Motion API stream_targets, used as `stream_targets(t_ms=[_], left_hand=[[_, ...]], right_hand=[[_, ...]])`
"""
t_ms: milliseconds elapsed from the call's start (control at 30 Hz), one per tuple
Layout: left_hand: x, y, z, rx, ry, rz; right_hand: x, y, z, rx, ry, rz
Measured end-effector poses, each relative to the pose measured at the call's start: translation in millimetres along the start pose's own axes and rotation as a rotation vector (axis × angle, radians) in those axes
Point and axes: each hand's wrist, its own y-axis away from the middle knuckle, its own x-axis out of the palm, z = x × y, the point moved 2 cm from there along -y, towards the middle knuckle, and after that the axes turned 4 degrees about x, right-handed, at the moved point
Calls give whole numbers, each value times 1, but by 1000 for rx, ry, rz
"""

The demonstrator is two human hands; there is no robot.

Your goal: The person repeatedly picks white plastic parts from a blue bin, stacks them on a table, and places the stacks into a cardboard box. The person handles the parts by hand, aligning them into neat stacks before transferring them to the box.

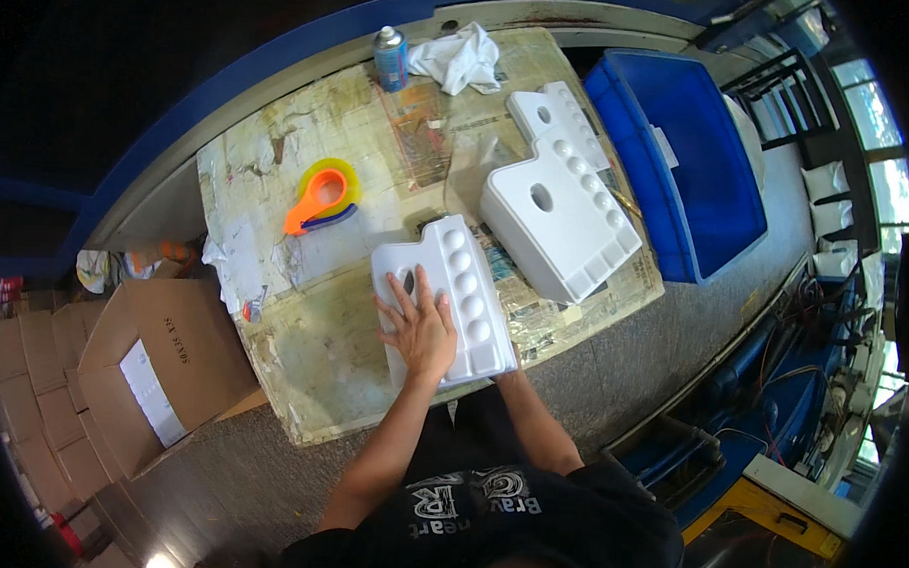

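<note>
A stack of white plastic paint palettes, with a row of round wells and a thumb hole, sits at the table's near edge in front of me. My left hand lies flat on its top, fingers spread, close to the thumb hole. At the stack's near right corner is my right hand; its fingers are hidden behind the palettes, so their grip does not show. Just to the right stands a taller stack of the same palettes, with another palette stack behind it.
On the paper-covered table lie an orange tape dispenser with yellow tape, a spray can and a white cloth. A blue bin stands right of the table. An open cardboard box is at the left.
</note>
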Motion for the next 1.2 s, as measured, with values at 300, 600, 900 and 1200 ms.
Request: stream_targets(t_ms=[300,600,900,1200], left_hand=[[56,27,-46,-101,-136,-297],[77,17,-15,-283,-277,-216],[128,89,-287,494,193,-543],[244,-41,-474,101,537,-84]], right_hand=[[-17,54,61,-719,1816,-500],[-10,150,237,-438,1828,72],[43,207,510,-1364,1893,-357],[61,176,637,-979,2772,-368]])
